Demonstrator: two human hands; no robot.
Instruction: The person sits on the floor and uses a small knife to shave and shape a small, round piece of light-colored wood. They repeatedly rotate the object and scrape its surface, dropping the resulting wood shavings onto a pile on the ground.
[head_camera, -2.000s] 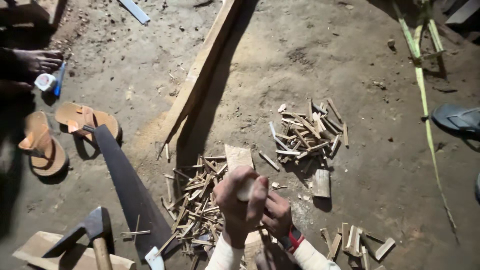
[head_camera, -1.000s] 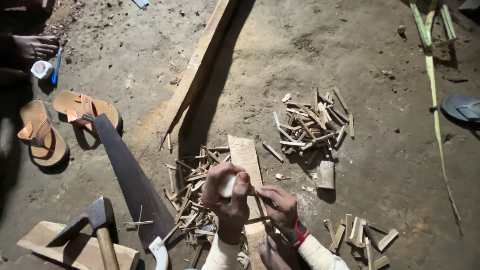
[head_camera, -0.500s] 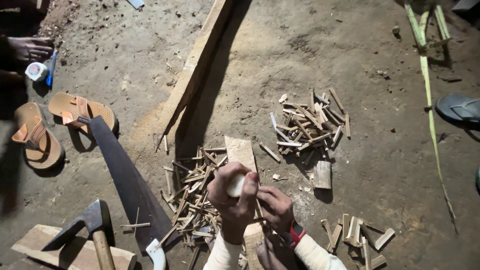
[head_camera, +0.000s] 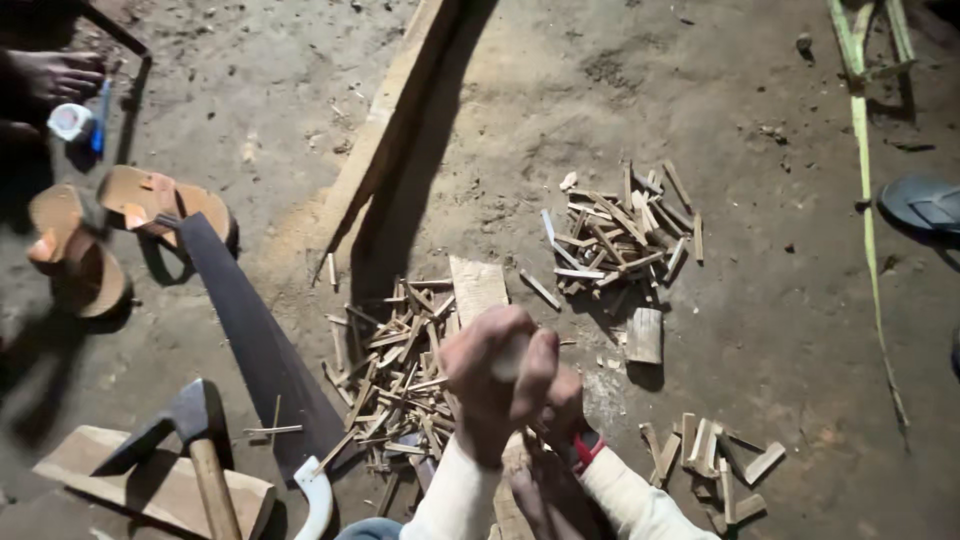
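A pair of orange sandals (head_camera: 95, 235) lay on the dirt floor at far left, with a hatchet (head_camera: 185, 430) resting on a flat wooden block (head_camera: 150, 485) below them and a handsaw (head_camera: 260, 355) running diagonally just beside. A loose heap of wood splinters (head_camera: 395, 375) lay right of the saw blade; no vessel held any of the pieces. The left hand (head_camera: 495, 385) was clamped around a pale wooden handle (head_camera: 508, 357), which stood over a flat wood slab (head_camera: 478, 288). The right hand (head_camera: 562, 405) was closed low behind it; what it gripped could not be told. A second splinter pile (head_camera: 625, 235) lay farther right, and a green stalk (head_camera: 868, 190) at the edge. Against the frame half a second before, the left hand stood higher and covered more of the slab; the piles and tools lay unchanged
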